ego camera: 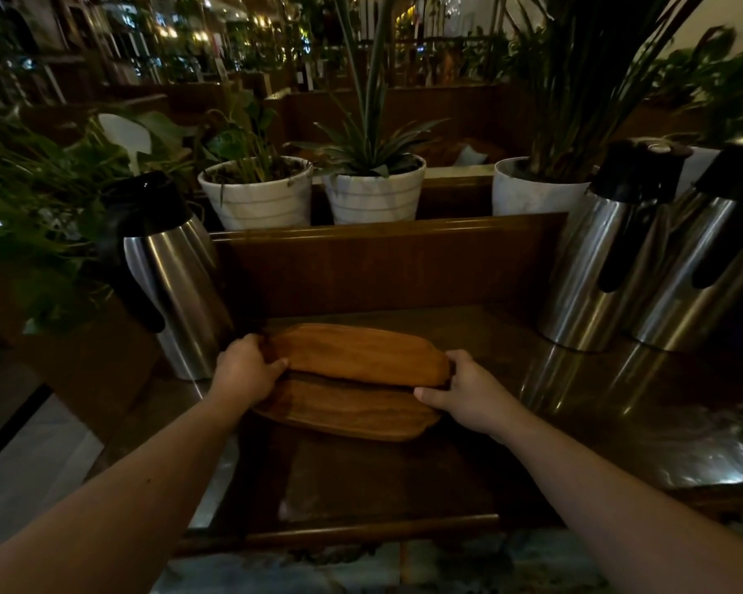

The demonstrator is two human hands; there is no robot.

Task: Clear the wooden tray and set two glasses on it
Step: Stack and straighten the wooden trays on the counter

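Two oval wooden trays lie stacked on a dark counter. The upper wooden tray (357,353) is tilted up, its near edge raised off the lower wooden tray (348,415). My left hand (245,368) grips the upper tray's left end, thumb on top. My right hand (464,392) grips its right end. Nothing lies on either tray. No glasses are in view.
A steel thermos jug (168,276) stands left of the trays, and two more steel jugs (609,259) stand at the right. A wooden back panel (382,259) rises behind, topped by white plant pots (258,195). A raised wooden lip (361,529) borders the counter's near edge.
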